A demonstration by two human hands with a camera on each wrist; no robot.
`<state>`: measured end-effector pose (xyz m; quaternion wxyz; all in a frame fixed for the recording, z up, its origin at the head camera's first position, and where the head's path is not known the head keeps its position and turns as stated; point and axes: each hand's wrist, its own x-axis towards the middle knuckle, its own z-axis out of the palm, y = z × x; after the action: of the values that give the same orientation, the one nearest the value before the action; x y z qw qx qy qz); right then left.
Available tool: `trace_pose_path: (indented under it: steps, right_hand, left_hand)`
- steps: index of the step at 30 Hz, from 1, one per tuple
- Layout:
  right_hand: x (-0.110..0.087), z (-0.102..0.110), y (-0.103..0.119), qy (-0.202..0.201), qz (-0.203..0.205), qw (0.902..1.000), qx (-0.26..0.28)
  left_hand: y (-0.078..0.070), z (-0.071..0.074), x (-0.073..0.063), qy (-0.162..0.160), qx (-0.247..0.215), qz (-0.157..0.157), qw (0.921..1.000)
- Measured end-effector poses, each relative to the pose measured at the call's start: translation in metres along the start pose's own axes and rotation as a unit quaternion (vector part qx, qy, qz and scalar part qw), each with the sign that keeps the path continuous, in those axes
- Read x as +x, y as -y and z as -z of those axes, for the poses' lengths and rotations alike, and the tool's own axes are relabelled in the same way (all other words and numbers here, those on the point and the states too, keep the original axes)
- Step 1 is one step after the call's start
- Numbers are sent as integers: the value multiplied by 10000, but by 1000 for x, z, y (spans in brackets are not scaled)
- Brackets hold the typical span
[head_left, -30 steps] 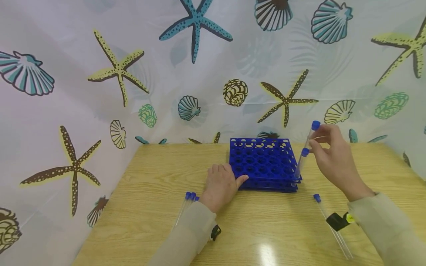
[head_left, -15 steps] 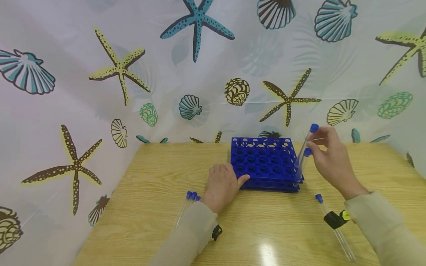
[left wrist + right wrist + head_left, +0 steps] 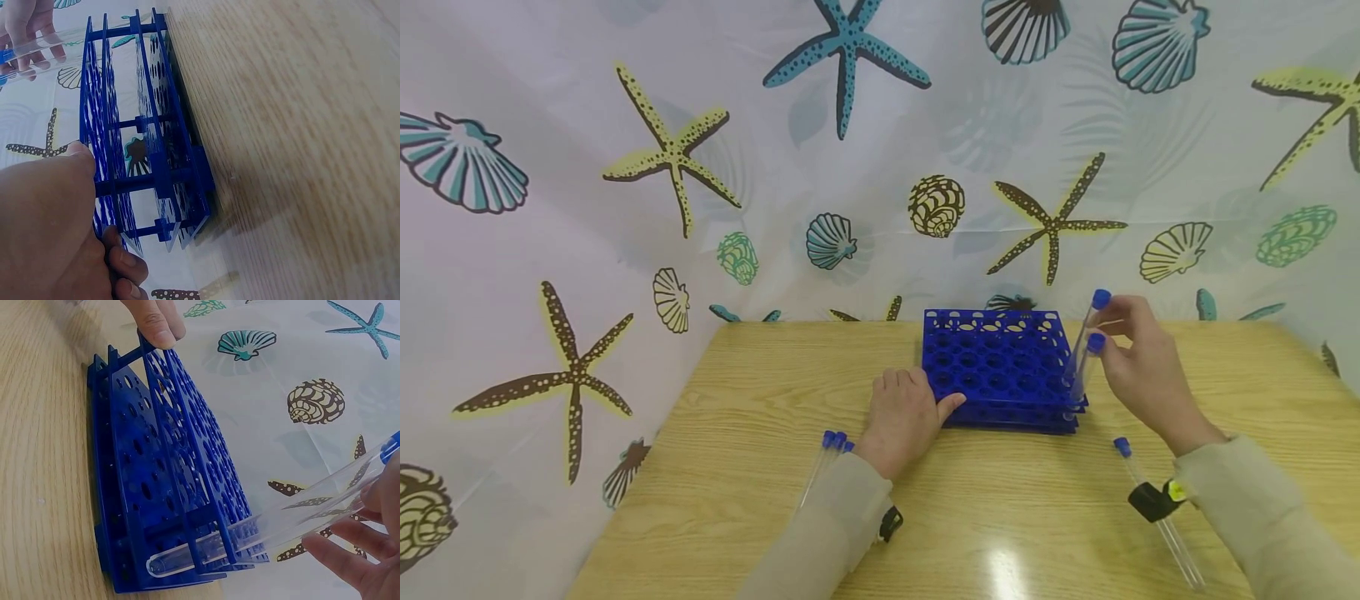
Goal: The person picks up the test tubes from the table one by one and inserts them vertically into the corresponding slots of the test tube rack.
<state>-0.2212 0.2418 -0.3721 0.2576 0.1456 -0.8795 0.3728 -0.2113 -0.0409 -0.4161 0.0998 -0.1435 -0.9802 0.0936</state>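
Observation:
A blue test tube rack [image 3: 992, 367] with rows of round holes stands on the table. My left hand [image 3: 901, 417] grips its left end; in the left wrist view the thumb lies at its top plate and fingertips [image 3: 128, 265] curl round the edge. My right hand [image 3: 1142, 367] pinches a clear test tube [image 3: 1082, 333] by its upper part, under the blue cap. The tube leans, its lower end at the rack's right side. Just in front of it another capped tube [image 3: 1082, 377] stands tilted in the front right corner; in the right wrist view a tube [image 3: 281, 525] passes through the plates.
Several blue-capped tubes [image 3: 817, 471] lie left of the rack, partly under the left sleeve. More tubes [image 3: 1180, 550] lie at the front right, below the right wrist's black strap [image 3: 1152, 502]. A patterned cloth [image 3: 880, 208] hangs behind the wooden table [image 3: 1000, 492].
My right hand has moved down and slightly left, lowering the held test tube toward the rack's right side. The left hand has stayed on the rack.

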Motion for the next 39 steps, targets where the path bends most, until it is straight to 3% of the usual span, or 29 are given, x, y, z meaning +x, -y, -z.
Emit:
trace_pose_path:
  steps: [17, 23, 27, 39]
  right_hand:
    - [-6, -5, -5, 345, -226, 9991, 102]
    - [-9, -7, -9, 368, -29, 9993, 87]
    - [-12, -9, -13, 394, 25, 9991, 122]
    - [-11, -6, -13, 651, -258, 9975, 19]
  left_hand:
    - [0, 1, 0, 105, 50, 13, 9999]
    - [0, 0, 0, 162, -61, 25, 9998]
    - [0, 0, 0, 31, -49, 4, 10000]
    - [0, 1, 0, 53, -22, 29, 10000]
